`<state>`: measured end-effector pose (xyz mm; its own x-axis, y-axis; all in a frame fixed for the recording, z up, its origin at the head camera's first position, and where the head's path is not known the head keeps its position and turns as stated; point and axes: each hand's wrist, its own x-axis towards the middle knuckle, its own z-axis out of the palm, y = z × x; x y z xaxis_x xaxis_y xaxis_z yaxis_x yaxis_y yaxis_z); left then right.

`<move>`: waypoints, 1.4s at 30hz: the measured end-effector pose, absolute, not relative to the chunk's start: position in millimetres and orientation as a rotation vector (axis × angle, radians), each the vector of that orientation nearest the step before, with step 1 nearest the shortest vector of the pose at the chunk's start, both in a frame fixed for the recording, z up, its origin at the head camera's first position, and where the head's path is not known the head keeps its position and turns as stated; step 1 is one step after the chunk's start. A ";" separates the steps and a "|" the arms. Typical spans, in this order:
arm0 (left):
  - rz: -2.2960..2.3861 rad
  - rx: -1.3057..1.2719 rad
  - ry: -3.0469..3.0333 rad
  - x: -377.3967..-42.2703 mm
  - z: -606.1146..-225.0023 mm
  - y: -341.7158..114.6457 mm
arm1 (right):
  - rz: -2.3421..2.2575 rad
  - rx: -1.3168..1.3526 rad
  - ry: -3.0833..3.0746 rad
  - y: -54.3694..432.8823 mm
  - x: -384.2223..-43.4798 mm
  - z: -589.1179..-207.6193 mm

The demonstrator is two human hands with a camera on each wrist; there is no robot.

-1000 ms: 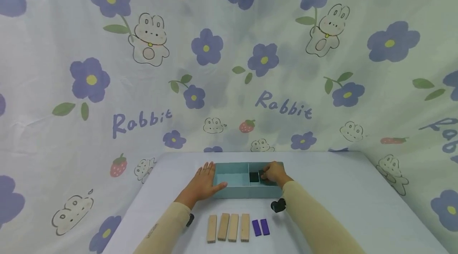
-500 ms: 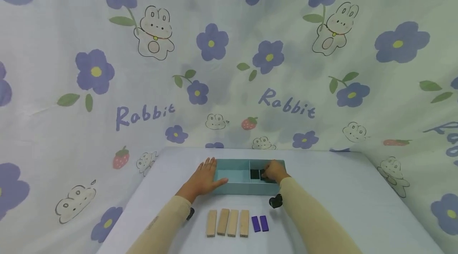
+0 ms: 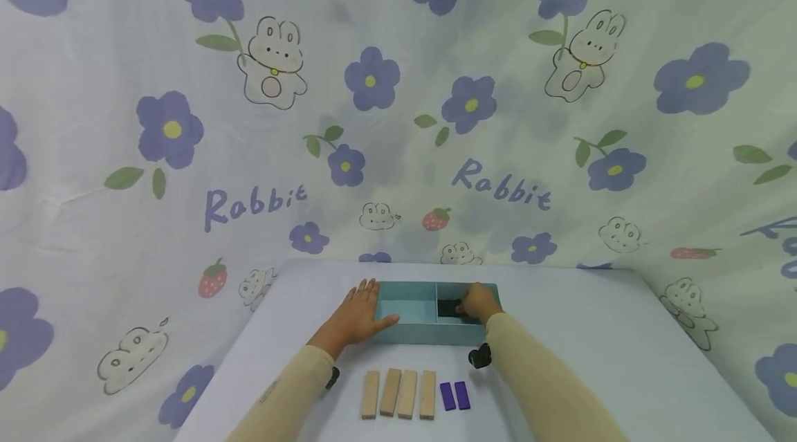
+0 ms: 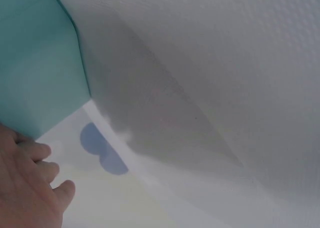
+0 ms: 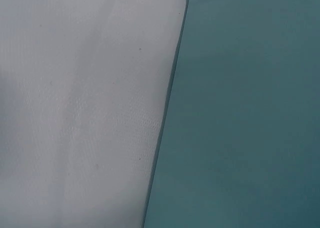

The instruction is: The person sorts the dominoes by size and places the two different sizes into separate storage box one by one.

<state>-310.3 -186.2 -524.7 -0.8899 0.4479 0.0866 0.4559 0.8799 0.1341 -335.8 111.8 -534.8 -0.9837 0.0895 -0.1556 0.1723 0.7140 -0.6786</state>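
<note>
A light teal box with a divider stands on the white table. Against its left end rests my left hand, fingers straight and thumb spread along the front edge. In the left wrist view the fingertips of that hand lie right at the box wall. My right hand reaches down into the right compartment and pinches a black block, mostly hidden under the fingers. Another black block lies by the divider, up against it. The right wrist view shows only the box's side and tabletop.
In front of the box, several pale wooden blocks lie in a row. Two small purple blocks are to their right. The box's left compartment shows its bare floor. A patterned curtain hangs behind the table.
The black block under my right hand has shifted left, and the gap between it and the other black block has closed. My left hand stays at the box's end.
</note>
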 end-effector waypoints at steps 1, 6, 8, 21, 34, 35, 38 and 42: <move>-0.229 -0.716 -2.995 -309.5 -524.8 -186.3 | -1.122 0.211 2.808 111.5 -335.8 -535.9; -0.244 -0.717 -2.992 -306.9 -524.5 -184.7 | -1.052 0.212 2.855 111.8 -334.7 -538.4; -0.243 -0.723 -2.991 -306.8 -524.3 -183.6 | -1.027 0.219 2.868 112.2 -333.7 -537.4; -0.257 -0.728 -2.977 -302.1 -523.3 -187.9 | -0.979 0.207 2.877 106.5 -328.9 -533.5; -0.240 -0.713 -3.003 -303.1 -525.8 -184.1 | -0.985 0.137 2.856 112.5 -324.1 -529.0; -0.244 -0.717 -3.001 -303.6 -526.0 -184.3 | -0.987 0.133 2.849 113.0 -324.7 -529.0; -0.241 -0.731 -2.989 -304.9 -525.2 -185.1 | -0.951 0.109 2.852 114.7 -327.6 -529.8; -0.235 -0.735 -2.978 -305.4 -522.3 -185.5 | -0.933 0.064 2.863 118.1 -330.5 -526.7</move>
<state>-305.4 -185.5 -522.3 -0.8838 0.4570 0.0999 0.4670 0.8743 0.1322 -330.5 118.1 -526.7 -0.9907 0.0003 -0.1359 0.0803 0.8080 -0.5837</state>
